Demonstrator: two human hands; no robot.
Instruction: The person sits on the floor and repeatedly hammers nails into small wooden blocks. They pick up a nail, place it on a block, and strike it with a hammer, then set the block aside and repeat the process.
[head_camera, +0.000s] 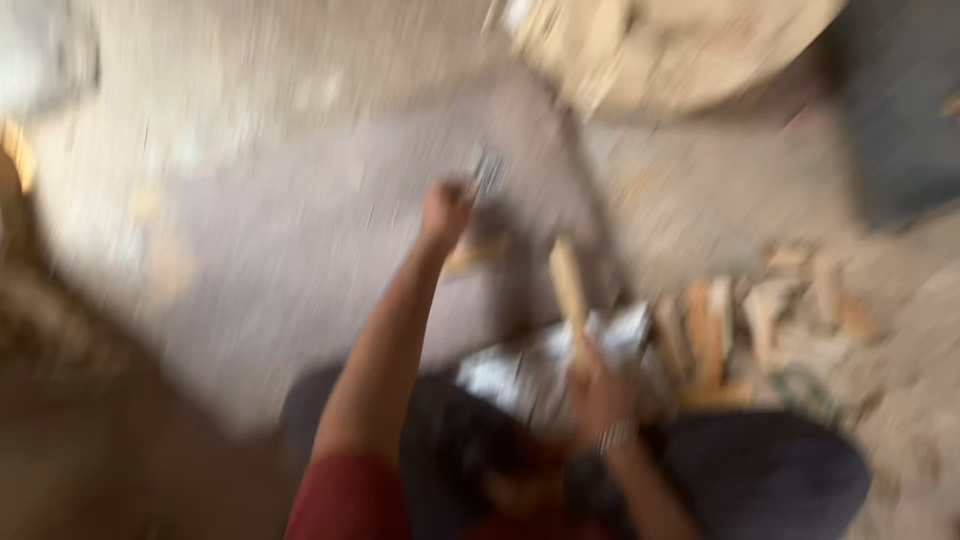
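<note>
The view is badly blurred by motion. My left hand (446, 212) is stretched forward with its fingers closed around a small dark tool (489, 175) that I cannot name. My right hand (600, 390), with a band on the wrist, holds a pale wooden stick (568, 290) upright over a shiny silvery thing (540, 365) in front of my knees. My legs in dark trousers fill the lower middle.
A heap of cut wooden pieces (760, 320) lies on the ground to the right. A large round pale wooden thing (680, 50) sits at the top. A grey slab (330, 270) covers the dusty ground in the middle.
</note>
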